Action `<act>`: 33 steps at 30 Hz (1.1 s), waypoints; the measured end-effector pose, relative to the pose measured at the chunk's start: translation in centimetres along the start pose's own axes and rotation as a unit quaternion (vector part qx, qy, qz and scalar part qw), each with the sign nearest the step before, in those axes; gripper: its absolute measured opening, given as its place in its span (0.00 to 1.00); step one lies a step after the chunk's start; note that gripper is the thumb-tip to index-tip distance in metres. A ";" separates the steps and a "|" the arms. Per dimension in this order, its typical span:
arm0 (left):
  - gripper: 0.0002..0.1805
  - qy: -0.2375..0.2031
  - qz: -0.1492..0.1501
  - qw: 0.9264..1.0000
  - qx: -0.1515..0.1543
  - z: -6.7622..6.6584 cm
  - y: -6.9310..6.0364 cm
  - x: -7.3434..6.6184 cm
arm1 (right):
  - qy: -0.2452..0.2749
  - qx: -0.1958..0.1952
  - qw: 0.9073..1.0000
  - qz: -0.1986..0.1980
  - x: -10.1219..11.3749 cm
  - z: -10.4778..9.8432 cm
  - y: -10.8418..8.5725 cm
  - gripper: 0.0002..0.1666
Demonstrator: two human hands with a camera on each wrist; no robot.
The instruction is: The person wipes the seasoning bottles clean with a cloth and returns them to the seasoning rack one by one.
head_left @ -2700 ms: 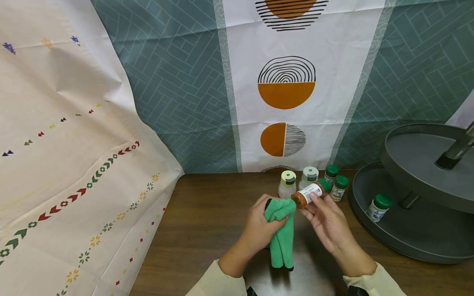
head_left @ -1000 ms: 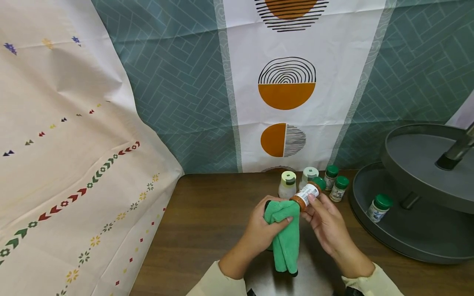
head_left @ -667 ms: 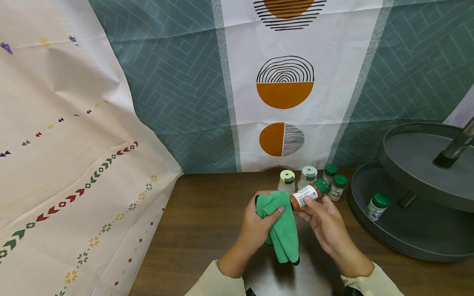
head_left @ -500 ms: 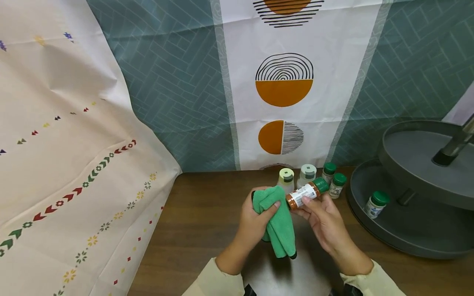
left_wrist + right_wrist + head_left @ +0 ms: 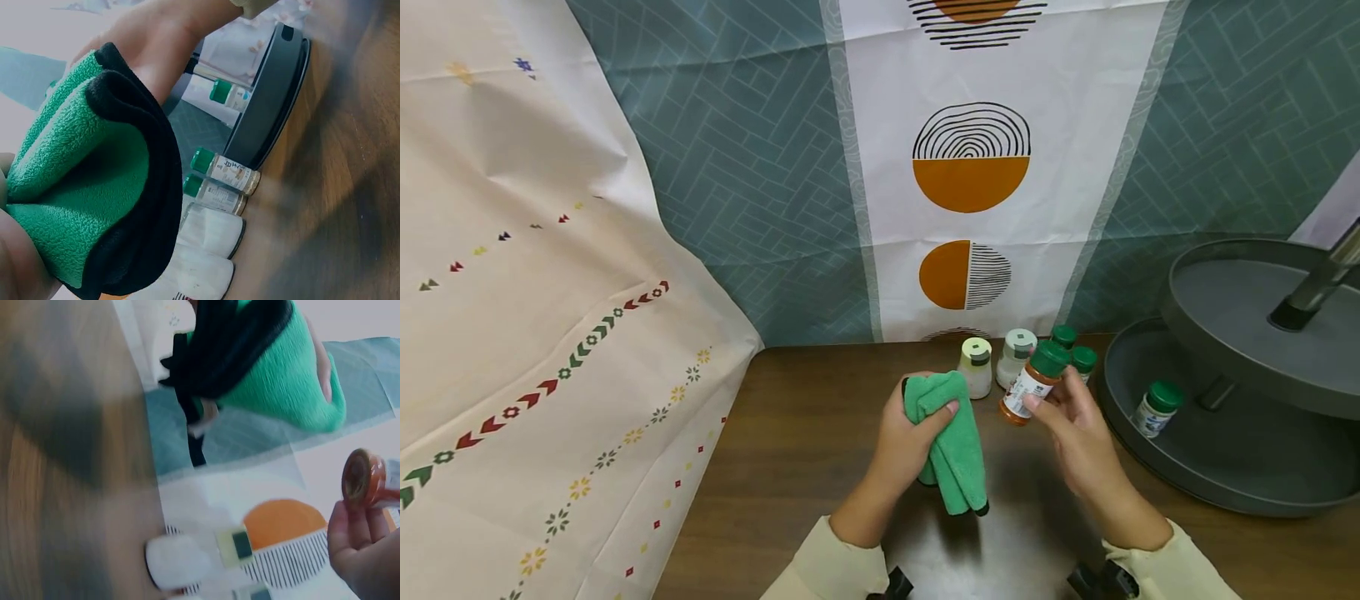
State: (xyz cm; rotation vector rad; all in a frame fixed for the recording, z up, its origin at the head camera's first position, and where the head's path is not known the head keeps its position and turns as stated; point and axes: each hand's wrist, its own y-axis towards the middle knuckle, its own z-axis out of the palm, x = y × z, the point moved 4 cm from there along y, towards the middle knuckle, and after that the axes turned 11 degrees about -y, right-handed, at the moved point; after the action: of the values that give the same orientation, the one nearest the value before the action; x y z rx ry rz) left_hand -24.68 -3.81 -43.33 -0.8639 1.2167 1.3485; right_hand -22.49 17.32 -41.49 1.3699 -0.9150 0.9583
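Note:
My left hand (image 5: 904, 442) grips a folded green cloth (image 5: 953, 450) with black edging, which hangs down above the table. In the left wrist view the cloth (image 5: 81, 181) fills much of the near side. With thumb and fingers, my right hand (image 5: 1078, 433) holds a spice jar (image 5: 1028, 387) that has a green cap, a white label and orange-red contents. The jar is tilted slightly, cap up, and stands apart from the cloth. Its round base (image 5: 357, 476) shows in the right wrist view.
Behind the hands stand a yellow-topped shaker (image 5: 976, 367), a white-topped shaker (image 5: 1017, 358) and two green-capped jars (image 5: 1083, 360), partly hidden. At right, a two-tier dark tray (image 5: 1225, 492) bears another green-capped jar (image 5: 1157, 408) on its lower tier. Patterned fabric (image 5: 775, 167) hangs at the back.
The jar has come away from the cloth and turned more upright, moving right with my right hand. My left hand and the cloth have shifted slightly left and up.

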 end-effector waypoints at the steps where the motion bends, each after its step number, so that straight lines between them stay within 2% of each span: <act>1: 0.23 -0.001 -0.002 1.000 0.001 0.0 0.1 0.1 | -0.010 -0.008 1.000 0.000 0.0 -0.4 0.0 0.31; 7: 0.23 0.015 -0.019 1.000 0.000 -0.2 0.4 0.6 | -0.064 -0.058 0.996 0.011 0.2 -3.0 -0.1 0.27; 11: 0.24 0.030 -0.032 0.999 0.001 -0.3 0.5 1.0 | -0.084 -0.068 0.994 0.008 0.3 -4.6 -0.2 0.29; 16: 0.23 0.024 -0.044 0.999 -0.001 -0.7 0.7 1.7 | -0.110 -0.076 0.991 0.000 0.1 -6.6 -0.7 0.28; 22: 0.22 0.020 -0.064 0.997 -0.037 -1.9 0.9 3.2 | -0.174 -0.099 0.979 0.031 -1.0 -8.9 -1.8 0.26; 26: 0.23 0.018 -0.077 0.995 -0.052 -2.9 0.8 4.5 | -0.161 -0.109 0.980 0.042 -1.6 -10.3 -2.5 0.25; 33: 0.20 -0.006 -0.084 0.995 -0.045 -4.0 0.6 6.4 | -0.123 -0.119 0.985 0.030 -2.3 -12.1 -3.3 0.26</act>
State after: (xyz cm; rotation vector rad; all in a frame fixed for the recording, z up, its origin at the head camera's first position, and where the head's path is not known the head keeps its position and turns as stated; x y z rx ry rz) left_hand -26.83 -6.12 -50.18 -0.9979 1.0562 1.2774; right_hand -20.55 29.48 -44.92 1.2788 -1.2238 0.7073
